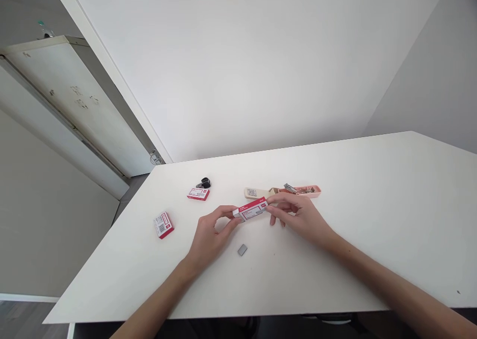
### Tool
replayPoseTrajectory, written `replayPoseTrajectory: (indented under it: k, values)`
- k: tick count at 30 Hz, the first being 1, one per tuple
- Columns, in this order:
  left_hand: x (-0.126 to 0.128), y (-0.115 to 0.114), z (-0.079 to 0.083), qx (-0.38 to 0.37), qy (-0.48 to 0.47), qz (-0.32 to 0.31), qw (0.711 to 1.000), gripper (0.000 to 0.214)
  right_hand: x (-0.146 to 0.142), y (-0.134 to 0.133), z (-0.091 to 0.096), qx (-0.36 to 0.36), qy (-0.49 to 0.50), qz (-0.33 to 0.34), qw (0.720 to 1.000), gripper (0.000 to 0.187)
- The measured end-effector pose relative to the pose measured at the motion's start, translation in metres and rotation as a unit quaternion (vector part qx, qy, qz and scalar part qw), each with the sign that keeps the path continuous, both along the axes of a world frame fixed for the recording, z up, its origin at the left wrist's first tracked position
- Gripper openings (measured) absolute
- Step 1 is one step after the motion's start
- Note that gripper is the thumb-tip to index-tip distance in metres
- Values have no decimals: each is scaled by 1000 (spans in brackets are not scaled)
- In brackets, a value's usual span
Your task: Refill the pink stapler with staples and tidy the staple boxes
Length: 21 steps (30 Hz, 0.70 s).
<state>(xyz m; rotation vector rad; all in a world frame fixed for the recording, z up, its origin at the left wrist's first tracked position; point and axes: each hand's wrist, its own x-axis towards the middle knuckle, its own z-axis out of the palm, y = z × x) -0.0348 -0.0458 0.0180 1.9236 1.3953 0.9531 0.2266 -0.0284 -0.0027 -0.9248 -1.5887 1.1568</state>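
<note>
Box [250, 210]: up over the tabletop's [372, 205] middle!
Hands: left hand [208, 233] and right hand [300, 218] pinch opposite ends.
Grey block [242, 250]: lies towards the near edge.
Stapler [275, 191]: open, just beyond the right hand.
Left edge: second box [164, 224] nearby.

Stapler [276, 191] partly hidden (by right hand [300, 214]), forearms [164, 292] cut off

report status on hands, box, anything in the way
Left hand, right hand: pinching opposite ends. Red-and-white box: held between them. Nearby: grey block, pink-and-cream case partly behind right hand; neither blocking.
</note>
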Motion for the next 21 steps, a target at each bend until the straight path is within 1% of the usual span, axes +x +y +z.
replayPoseTrajectory:
  k: [3,5,8,11,13,14,16,19,21]
  values:
    - [-1,1,1,-19,-24,-17,999,23,0,-1,1,-42,36,23,998,34]
    - [-2,1,2,-36,-39,-33,998,23,0,-1,1,-58,40,52,996,38]
    - [-3,-1,4,-70,-52,-76,993,26,0,-1,2,-68,26,90,993,36]
    - [0,-3,7,-109,-67,-105,986,29,1,-2,3,-77,23,101,992,37]
    - [2,-3,8,-117,-71,-100,986,30,2,-3,5,-80,17,103,991,40]
    - [2,-3,9,-109,-72,-86,988,31,2,-4,6,-79,12,103,991,43]
    - [-1,0,9,-66,-85,-34,994,33,3,-5,8,-76,-1,97,992,46]
    - [-14,7,10,22,-103,82,991,37,5,-7,10,-75,-27,81,993,41]
    - [-25,11,11,61,-85,175,979,36,5,-7,9,-76,-51,78,993,36]
